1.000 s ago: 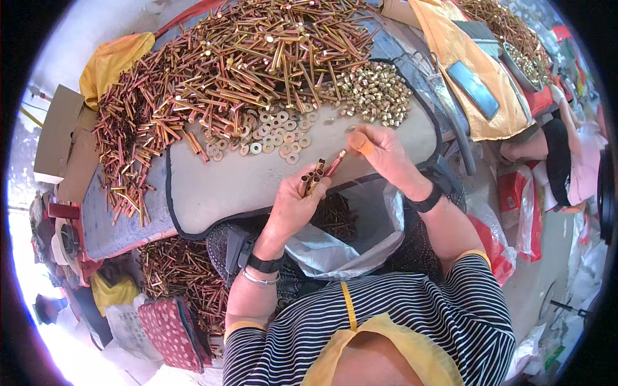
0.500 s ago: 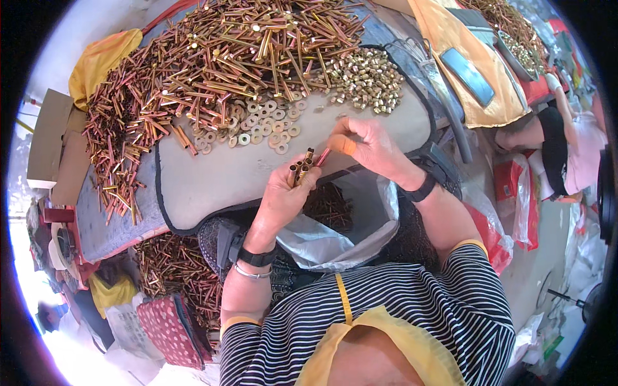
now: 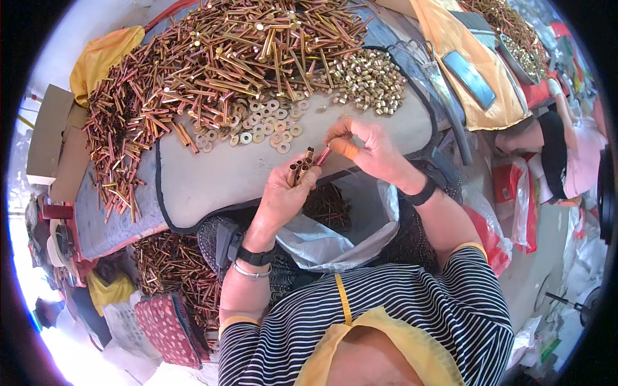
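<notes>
Head view: left hand (image 3: 283, 196) grips a small bundle of copper tubes (image 3: 301, 171) upright, while the right hand (image 3: 370, 151) pinches one tube's (image 3: 323, 155) end, just beside the washers (image 3: 261, 125).

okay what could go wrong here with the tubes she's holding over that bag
The left hand grips several copper tubes at once, so one could slip out while the right hand works at their tips. A dropped one might miss the open plastic bag and fall off the pad's edge.
</notes>
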### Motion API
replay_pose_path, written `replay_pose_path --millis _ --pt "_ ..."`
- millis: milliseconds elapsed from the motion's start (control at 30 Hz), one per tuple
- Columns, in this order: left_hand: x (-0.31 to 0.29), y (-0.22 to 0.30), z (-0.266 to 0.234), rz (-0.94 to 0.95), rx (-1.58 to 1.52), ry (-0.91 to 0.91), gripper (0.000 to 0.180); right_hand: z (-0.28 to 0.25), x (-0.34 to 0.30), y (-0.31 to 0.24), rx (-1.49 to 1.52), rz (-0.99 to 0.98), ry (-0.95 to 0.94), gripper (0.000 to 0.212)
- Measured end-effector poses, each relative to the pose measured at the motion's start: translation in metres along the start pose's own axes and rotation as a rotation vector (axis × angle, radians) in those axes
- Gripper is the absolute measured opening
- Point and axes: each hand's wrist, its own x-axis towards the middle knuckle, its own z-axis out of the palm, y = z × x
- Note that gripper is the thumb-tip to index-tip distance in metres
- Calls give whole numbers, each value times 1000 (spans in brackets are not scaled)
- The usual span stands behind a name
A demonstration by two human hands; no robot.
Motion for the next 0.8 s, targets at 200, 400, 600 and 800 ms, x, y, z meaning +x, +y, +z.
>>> replay_pose_path --millis 200,400,600,800 --pt "-3 -4 9 166 -91 65 19 -6 1 -12 83 191 -82 17" --pt "-7 -3 -1 141 -48 -7 17 2 -3 -13 -96 44 -159 19" --pt "-20 15 -9 407 604 -124 24 2 13 -8 369 265 -56 20" --pt "-14 24 -29 -33 -247 115 32 22 88 9 -340 -95 140 18"
